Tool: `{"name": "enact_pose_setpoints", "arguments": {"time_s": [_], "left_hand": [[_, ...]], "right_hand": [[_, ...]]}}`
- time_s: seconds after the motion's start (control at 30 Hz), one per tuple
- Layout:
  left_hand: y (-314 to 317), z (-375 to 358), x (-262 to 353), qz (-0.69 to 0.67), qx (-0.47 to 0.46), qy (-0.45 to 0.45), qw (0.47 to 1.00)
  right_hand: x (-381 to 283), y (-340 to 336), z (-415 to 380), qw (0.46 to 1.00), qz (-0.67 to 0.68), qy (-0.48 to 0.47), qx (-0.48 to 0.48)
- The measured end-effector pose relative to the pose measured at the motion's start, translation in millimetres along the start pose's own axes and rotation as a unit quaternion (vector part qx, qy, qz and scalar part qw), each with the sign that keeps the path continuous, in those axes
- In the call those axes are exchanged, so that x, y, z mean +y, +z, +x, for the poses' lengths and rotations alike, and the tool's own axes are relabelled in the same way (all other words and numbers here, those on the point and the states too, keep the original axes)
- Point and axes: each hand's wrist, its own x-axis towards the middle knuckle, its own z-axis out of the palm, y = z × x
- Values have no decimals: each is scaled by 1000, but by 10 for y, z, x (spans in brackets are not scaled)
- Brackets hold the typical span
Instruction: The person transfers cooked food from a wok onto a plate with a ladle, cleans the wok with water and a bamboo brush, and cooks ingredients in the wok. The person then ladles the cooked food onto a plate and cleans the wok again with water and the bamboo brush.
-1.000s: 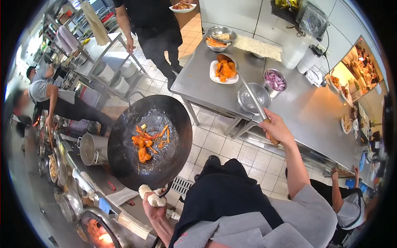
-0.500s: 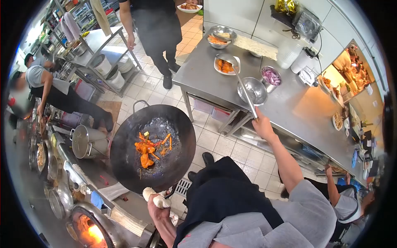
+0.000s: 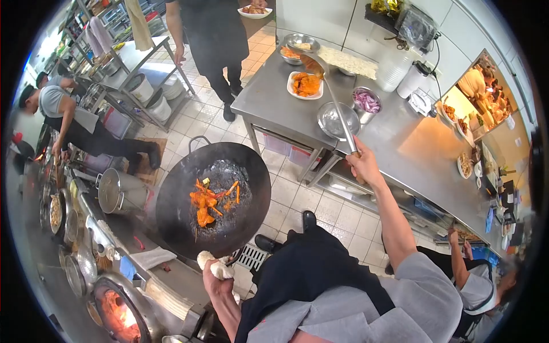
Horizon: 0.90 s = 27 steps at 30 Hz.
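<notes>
My left hand (image 3: 219, 284) is closed round the wok's handle through a folded white cloth (image 3: 216, 266). The large dark wok (image 3: 171, 197) is held above the floor, with orange sauced pieces and strips (image 3: 207, 204) in its middle. My right hand (image 3: 363, 164) grips the wooden-ended handle of a long metal ladle (image 3: 343, 122). The ladle's bowl is just past a white dish (image 3: 295, 93) on the steel counter, with orange colour showing at the bowl. Orange sauced food (image 3: 306, 85) fills the dish.
Beside the dish stand an empty metal bowl (image 3: 337, 121) and a container of sliced purple onion (image 3: 366, 102). A lit burner (image 3: 119, 311) glows lower left, near a tall pot (image 3: 117, 193). A person (image 3: 209, 40) stands beyond the counter; another (image 3: 68, 117) works left.
The ladle's bowl has moved away from me across the dish to its far side. More orange food shows in the dish. The left hand still holds the wok.
</notes>
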Motion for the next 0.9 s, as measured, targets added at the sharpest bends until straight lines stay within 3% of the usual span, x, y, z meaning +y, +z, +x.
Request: {"name": "enact_pose_setpoints", "arguments": {"time_s": [0.17,0.23,0.3,0.4,0.57,0.7,0.8,0.9], "left_hand": [[190,3,-194,-41,-10,-4,999],[161,68,-254,-84,-64,-10,994],[309,8,-326,-106,-21,8,994],[589,-32,-400,-32,-2,76,997],[771,-77,-418,-2,-11,95,995],[738,-55,-400,28,-7,107,994],[823,-36,-380,68,-18,124,990],[913,140,-458,83,9,148,986]], "right_hand": [[-188,-133,-323,981,175,26,-83],[-274,-151,-651,928,333,124,-114],[-363,-116,-867,886,383,166,-203],[-348,-39,-876,903,254,190,-290],[-443,434,-692,905,74,189,-373],[-290,843,-596,912,19,122,-391],[-347,1024,-771,906,9,141,-399],[-417,1056,-875,846,125,237,-461]]}}
